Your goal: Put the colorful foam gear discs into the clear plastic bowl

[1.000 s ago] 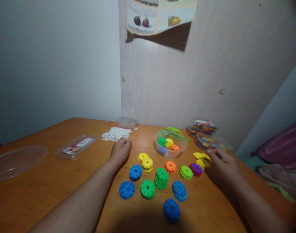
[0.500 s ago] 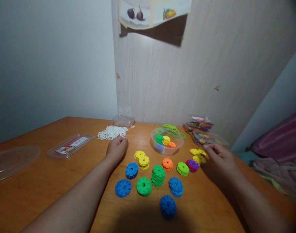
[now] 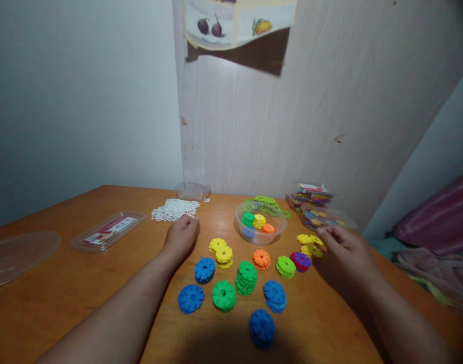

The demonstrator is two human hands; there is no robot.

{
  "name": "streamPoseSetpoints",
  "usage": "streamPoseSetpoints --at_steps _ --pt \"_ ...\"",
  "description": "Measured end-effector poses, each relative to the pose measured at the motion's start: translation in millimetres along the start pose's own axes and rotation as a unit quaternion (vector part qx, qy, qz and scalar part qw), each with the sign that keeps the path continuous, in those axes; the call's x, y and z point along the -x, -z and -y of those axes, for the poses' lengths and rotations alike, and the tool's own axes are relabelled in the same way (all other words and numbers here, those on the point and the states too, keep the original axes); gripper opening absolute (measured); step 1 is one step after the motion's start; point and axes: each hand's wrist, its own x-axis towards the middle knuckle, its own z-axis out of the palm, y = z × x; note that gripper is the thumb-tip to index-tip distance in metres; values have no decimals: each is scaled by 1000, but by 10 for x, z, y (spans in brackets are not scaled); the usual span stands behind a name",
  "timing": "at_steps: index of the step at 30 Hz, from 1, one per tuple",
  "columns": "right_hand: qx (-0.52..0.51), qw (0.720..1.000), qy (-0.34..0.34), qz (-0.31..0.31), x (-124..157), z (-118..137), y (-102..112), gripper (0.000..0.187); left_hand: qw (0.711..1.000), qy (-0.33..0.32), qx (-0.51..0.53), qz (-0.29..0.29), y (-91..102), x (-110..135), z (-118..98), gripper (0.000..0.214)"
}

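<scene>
Stacks of toothed plastic discs lie on the wooden table (image 3: pixel 64 303): blue discs (image 3: pixel 261 326), a green stack (image 3: pixel 247 277), yellow ones (image 3: pixel 223 254), an orange one (image 3: pixel 261 258), a lime one (image 3: pixel 285 266) and a purple one (image 3: pixel 301 260). My left hand (image 3: pixel 181 236) rests on the table as a loose fist beside the white lattice pieces (image 3: pixel 174 209). My right hand (image 3: pixel 343 253) lies curled at the yellow discs (image 3: pixel 309 242) on the right, its fingertips pinched together there. A clear bowl (image 3: pixel 260 234) behind the stacks holds more discs.
A clear lid (image 3: pixel 18 255) and a flat clear box with a red label (image 3: pixel 108 231) lie at the left. A small clear tub (image 3: pixel 192 190) stands by the wall. Packets of coloured pieces (image 3: pixel 314 202) sit at the back right. Pink and grey fabric (image 3: pixel 436 237) lies beyond the table's right edge.
The view has shifted slightly, so everything sits a little further left. Both hands stay in the same places relative to the discs.
</scene>
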Motion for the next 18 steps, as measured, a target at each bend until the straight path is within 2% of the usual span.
streamPoseSetpoints --at_steps 6,11,15,18 --pt "33 999 -10 -8 18 152 22 29 1000 0 6 -1 4 12 -14 35" --pt "69 997 21 -43 53 304 -4 26 1000 12 8 -1 5 12 -10 35" --pt "82 996 13 -33 11 212 24 28 1000 4 6 -1 5 4 -3 35" --pt "48 999 -17 -10 -31 68 51 30 1000 2 1 3 0 -5 19 36"
